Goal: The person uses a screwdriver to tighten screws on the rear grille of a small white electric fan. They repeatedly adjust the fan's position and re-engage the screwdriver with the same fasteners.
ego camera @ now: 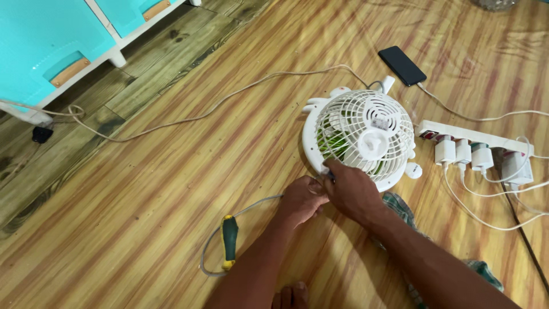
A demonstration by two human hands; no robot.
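Observation:
A small white fan point(361, 134) with a round grille and green blades lies face up on the striped floor mat point(171, 217). My right hand point(350, 190) presses its fingertips on the near rim of the grille. Just left of it, my left hand point(301, 201) is closed at the fan's lower edge, where a grey cable point(213, 245) leaves the fan; what its fingers pinch is hidden. A screwdriver with a green and yellow handle point(230, 240) rests on the mat left of my left forearm.
A white power strip point(469, 140) with several chargers and cords sits right of the fan. A black phone point(402, 65) lies behind the fan. A long white cord point(189, 119) runs left toward turquoise drawers point(51, 43). Checked cloth point(400, 209) is under my right arm; toes point(291, 297) show at bottom.

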